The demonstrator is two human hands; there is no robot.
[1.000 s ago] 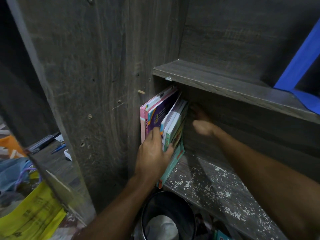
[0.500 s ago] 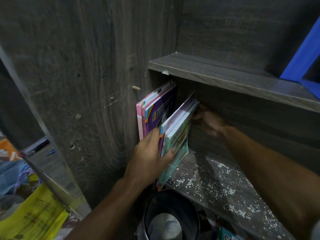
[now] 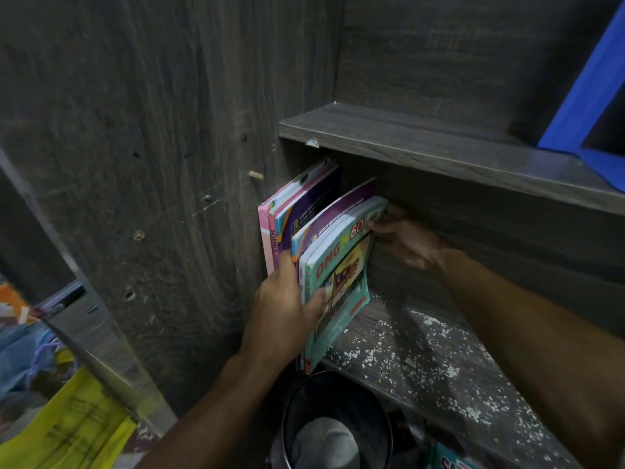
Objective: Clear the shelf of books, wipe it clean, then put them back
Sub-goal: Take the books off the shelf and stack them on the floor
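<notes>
Head view: teal books (image 3: 341, 282) now lean farther from the pink books (image 3: 270, 231) on the speckled shelf (image 3: 422, 360). The left hand (image 3: 280, 313) grips their spines and the right hand (image 3: 406, 238) pinches their top corner.

Surrounding items logged, lower left to upper right.

Yellow printed sheets (image 3: 67, 431) are spread in the lower left corner. Above them blue fabric (image 3: 18, 346) and a purple cord (image 3: 45, 358) are bunched, with an orange cloth (image 3: 10, 299) cut off at the left edge. A dark round bin (image 3: 286, 419) is seen at the bottom edge, a pale grey lump (image 3: 324, 441) lying inside it. A short wooden peg (image 3: 256, 175) is set in the upright panel (image 3: 152, 164). A blue frame (image 3: 581, 86) is stood at the right end of the upper board (image 3: 422, 143). A teal printed item (image 3: 449, 461) at bottom right is mostly cut off and not identified.
</notes>
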